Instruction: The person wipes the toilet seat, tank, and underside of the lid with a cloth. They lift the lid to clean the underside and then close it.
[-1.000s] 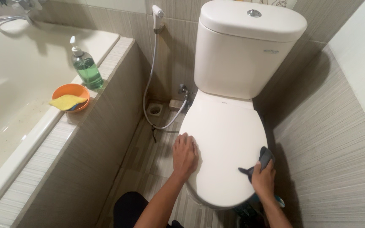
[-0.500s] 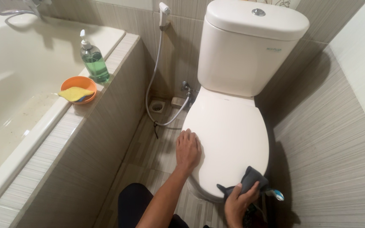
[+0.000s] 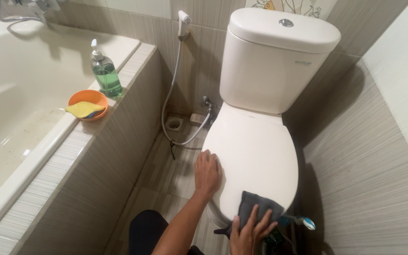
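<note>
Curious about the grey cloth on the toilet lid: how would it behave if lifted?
The grey cloth probably flops limp: it bunches under the right hand. It looks thin, so likely light. On the smooth toilet lid it should slide easily.

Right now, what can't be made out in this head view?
- Front rim of the toilet lid: hidden under the grey cloth and right hand.
- Blue-tipped object beside the bowl: partly behind the lid, kind unclear.
- Tap above the bathtub: cut off by the top edge.
- Left hand: palm side hidden.
</note>
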